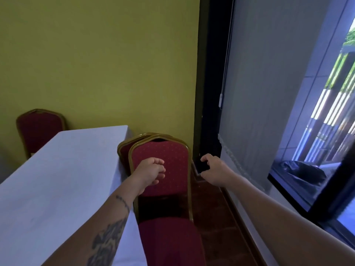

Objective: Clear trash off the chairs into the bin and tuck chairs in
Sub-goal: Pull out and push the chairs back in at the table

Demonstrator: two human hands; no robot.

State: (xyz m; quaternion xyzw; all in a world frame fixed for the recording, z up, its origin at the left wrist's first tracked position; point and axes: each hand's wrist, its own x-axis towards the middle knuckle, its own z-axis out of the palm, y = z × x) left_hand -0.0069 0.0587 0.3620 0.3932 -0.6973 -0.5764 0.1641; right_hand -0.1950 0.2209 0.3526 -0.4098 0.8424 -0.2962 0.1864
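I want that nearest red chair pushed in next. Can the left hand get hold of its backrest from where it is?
Probably yes. The left hand hovers open right in front of the nearest red chair, level with its backrest, and nothing lies between them. The gold frame's top edge is exposed for gripping.

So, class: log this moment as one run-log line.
left hand: open, over red chair back | right hand: open, beside it | table: left

A plain olive-green wall [96, 64] stands behind the white-clothed worktop [57, 179]. A grey roller blind [269, 83] covers the dark-framed window [317, 150] beside the reddish-brown wooden floor [217, 227].
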